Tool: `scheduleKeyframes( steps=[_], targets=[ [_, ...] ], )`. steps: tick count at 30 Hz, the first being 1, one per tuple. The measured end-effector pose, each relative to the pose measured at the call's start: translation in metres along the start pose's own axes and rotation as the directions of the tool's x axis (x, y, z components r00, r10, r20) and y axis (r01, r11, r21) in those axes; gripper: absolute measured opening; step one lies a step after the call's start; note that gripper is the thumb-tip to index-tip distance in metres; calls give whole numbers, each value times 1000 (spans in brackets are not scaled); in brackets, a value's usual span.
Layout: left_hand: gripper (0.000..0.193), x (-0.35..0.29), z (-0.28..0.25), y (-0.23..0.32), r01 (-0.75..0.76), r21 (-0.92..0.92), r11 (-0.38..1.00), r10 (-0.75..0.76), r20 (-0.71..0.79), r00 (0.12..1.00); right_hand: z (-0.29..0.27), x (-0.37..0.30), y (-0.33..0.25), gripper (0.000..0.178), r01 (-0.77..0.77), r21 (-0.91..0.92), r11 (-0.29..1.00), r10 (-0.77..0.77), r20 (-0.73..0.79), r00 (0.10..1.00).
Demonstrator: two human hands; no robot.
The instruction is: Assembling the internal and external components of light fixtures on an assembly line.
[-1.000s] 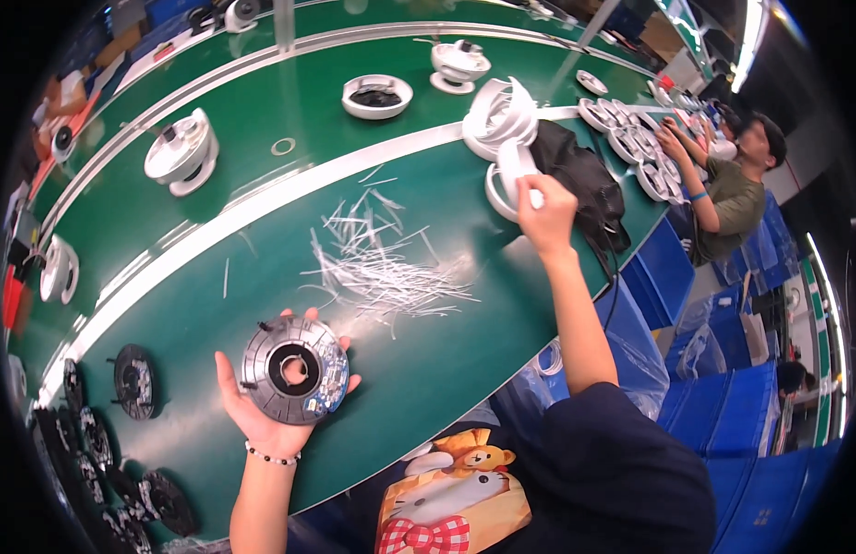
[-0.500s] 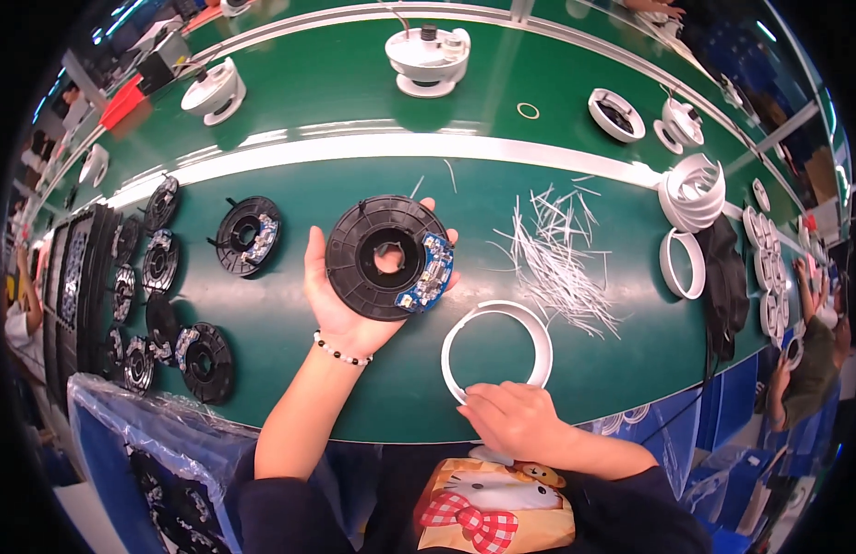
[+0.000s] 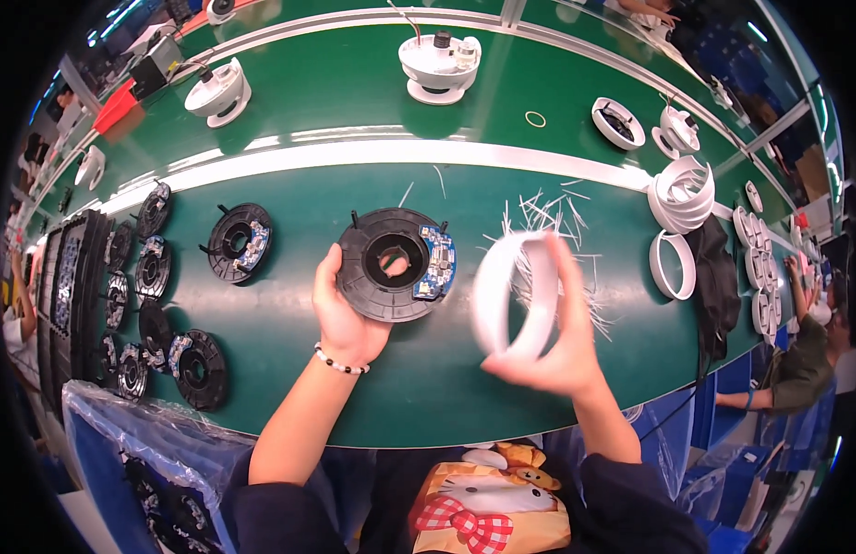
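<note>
— What is taking up the most room here?

— The green bench (image 3: 289,388) is running wide across the view, with a pale strip dividing it. Black discs (image 3: 137,305) are lying in rows at its left end, and white rings (image 3: 682,189) are stacking up at the right.

— And the hands?

— The left hand (image 3: 340,314) is gripping the black round plate (image 3: 394,263) by its rim, holding it flat above the bench, its small blue circuit board (image 3: 435,263) facing up. The right hand (image 3: 557,355) is clasping a white ring (image 3: 513,295) on edge, just beside the plate; it is blurring, so it is moving.

— Which step is that, would you say?

— I am judging it as bringing ring and plate together. The ring is needing tipping flat and centring over the plate.

— Room to work?

— Bare green is lying beneath both hands. The scattered white slivers (image 3: 548,226) are sitting just behind the ring, and the bench's near edge is running close to the wrists.
</note>
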State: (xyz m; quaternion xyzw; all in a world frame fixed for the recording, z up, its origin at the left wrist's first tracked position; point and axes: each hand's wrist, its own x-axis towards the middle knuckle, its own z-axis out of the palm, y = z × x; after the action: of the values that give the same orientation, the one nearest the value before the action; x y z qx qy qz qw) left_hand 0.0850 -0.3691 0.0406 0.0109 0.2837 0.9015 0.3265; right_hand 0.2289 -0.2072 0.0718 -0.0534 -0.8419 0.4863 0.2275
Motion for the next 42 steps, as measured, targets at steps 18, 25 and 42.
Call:
scheduleKeyframes(
  steps=[18,25,42],
  targets=[
    [58,-8,9,-12,305,-24,952,-298,149,943,49,26,-14,118,97,-122,988,-85,97,992],
    [60,-6,12,-10,295,-45,954,-281,205,938,45,32,-15,114,214,-232,949,-185,142,972],
    [54,-6,2,-21,229,-13,973,-227,73,971,64,23,3,110,103,-238,966,-115,-37,993]
  ],
)
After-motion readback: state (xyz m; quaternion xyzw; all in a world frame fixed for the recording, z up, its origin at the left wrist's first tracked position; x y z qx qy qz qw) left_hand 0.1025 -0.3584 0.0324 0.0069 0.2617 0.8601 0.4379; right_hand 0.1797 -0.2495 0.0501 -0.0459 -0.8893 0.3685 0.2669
